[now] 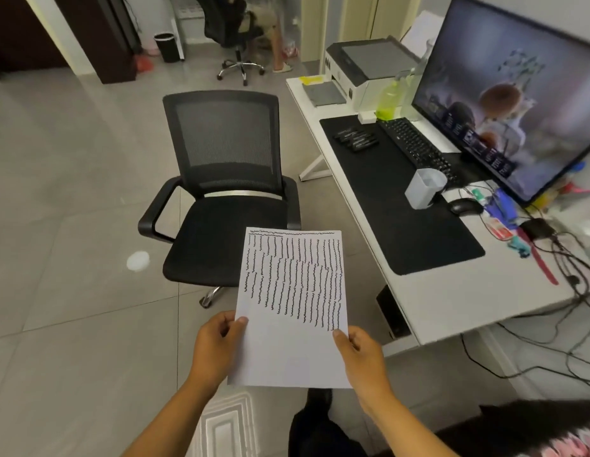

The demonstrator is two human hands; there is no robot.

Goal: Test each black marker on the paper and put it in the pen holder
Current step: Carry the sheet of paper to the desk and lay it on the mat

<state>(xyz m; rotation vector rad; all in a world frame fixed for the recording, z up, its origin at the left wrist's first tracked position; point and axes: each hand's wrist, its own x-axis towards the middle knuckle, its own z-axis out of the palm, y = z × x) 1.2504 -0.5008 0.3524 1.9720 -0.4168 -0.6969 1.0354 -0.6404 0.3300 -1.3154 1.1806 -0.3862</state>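
I hold a white sheet of paper (292, 308) in the air in front of me, away from the desk. Its upper part is covered with rows of black wavy test lines. My left hand (216, 349) pinches its left edge and my right hand (362, 356) pinches its right edge. Several black markers (355, 139) lie together on the far end of the black desk mat (402, 232). A pale grey pen holder (423, 188) stands on the mat beside the keyboard; nothing shows inside it from here.
A black office chair (224, 189) stands on the tiled floor left of the white desk (451, 301). On the desk are a keyboard (415, 146), monitor (511, 103), mouse (465, 206), printer (366, 65), green spray bottle (389, 100) and tangled cables (570, 275).
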